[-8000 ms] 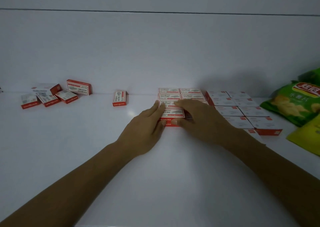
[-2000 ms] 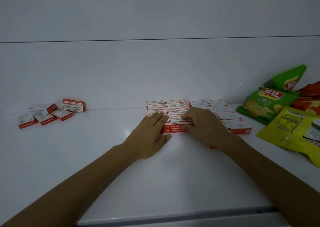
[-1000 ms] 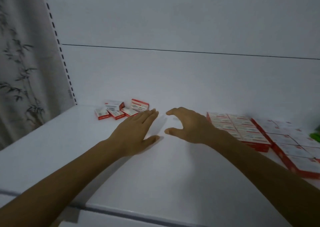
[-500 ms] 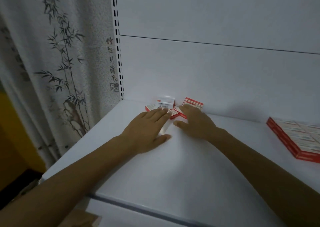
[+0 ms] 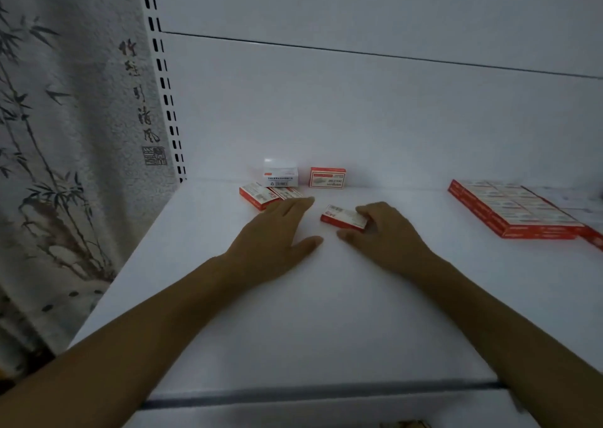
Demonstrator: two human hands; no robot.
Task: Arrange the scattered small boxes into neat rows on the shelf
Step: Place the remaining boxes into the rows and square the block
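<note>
Pinching one loose box, right hand sits well left of the neat rows; left hand lies flat, farther left. Best: keep box level & butt it flush vs rows.

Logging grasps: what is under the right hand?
The right hand grips a red-and-white box; its left part shows, its right end is hidden by the fingers. Anything beneath the palm is covered.

Left of the slotted shelf upright, a bamboo-painted curtain bears a vertical column of brush calligraphy above a square seal stamp, both illegible. Right of the upright, labels on the small boxes are too blurred to read.
</note>
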